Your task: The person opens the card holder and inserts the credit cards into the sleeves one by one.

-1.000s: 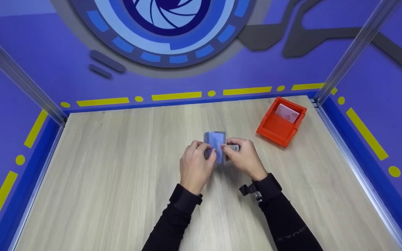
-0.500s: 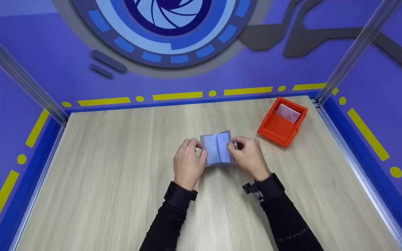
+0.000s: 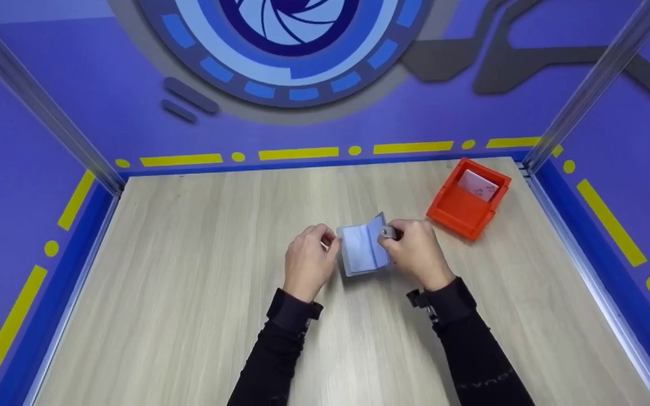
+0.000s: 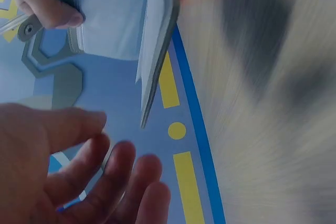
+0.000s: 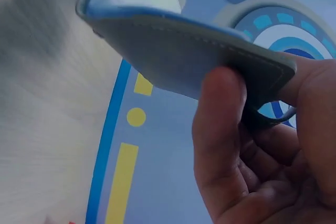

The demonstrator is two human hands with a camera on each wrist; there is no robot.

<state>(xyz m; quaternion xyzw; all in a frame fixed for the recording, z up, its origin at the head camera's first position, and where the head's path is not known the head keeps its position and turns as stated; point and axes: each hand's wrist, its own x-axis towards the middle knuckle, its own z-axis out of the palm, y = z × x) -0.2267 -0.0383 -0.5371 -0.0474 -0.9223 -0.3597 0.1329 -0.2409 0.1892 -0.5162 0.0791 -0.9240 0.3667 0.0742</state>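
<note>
A small grey card holder [image 3: 360, 248] with pale translucent sleeves hangs spread like a booklet above the table. My right hand [image 3: 420, 254] pinches its right cover between thumb and index finger; a strap with a metal snap [image 3: 387, 232] shows by the thumb. The stitched outer cover [image 5: 157, 51] faces the right wrist view. My left hand [image 3: 309, 262] is beside the holder's left edge. In the left wrist view, the left hand [image 4: 79, 166] is apart from the holder [image 4: 113, 14], with loosely bent fingers and nothing in them.
A red open bin [image 3: 460, 217] stands at the back right of the wooden table [image 3: 206, 254], with a pink patterned card [image 3: 478, 186] inside. Metal posts and blue-purple panels [image 3: 235, 124] border the table at the back and sides.
The card holder has spread wider and shifted right with my right hand. My left hand has come off its left edge. The bin appears slightly further right as the head view shifts.
</note>
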